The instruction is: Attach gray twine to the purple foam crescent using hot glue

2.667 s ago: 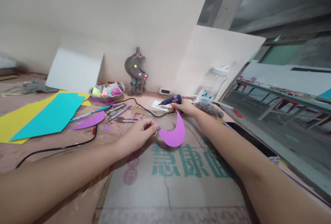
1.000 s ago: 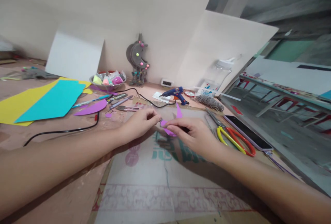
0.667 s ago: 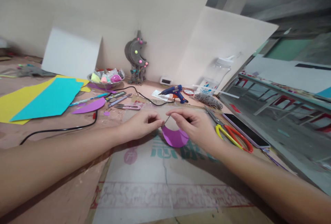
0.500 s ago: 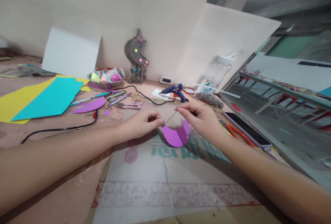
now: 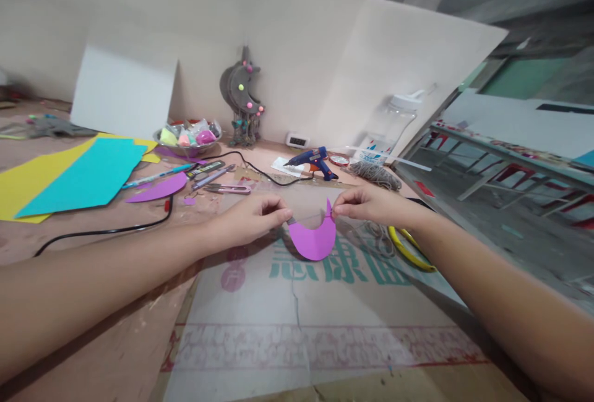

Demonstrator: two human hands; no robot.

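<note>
A purple paper crescent (image 5: 314, 240) lies on the printed cardboard sheet (image 5: 306, 321) in front of me. My left hand (image 5: 250, 219) pinches its left tip with closed fingers. My right hand (image 5: 366, 204) pinches the right tip, fingers also closed. A thin string seems to run between the two tips, too faint to be sure. The blue glue gun (image 5: 310, 159) rests beyond the crescent, its black cable (image 5: 139, 226) trailing left.
Yellow-handled scissors (image 5: 408, 250) lie under my right forearm. Teal and yellow paper sheets (image 5: 78, 176), a purple offcut (image 5: 155, 188), pens and snips (image 5: 218, 187) lie at left. A bowl of clay (image 5: 188, 139), a grey moon ornament (image 5: 241, 96) and a bottle (image 5: 392, 127) stand at the back.
My right hand left the glue gun, came to the crescent beside my left hand, then moved right along it to the right tip. The crescent now lies stretched between both hands.
</note>
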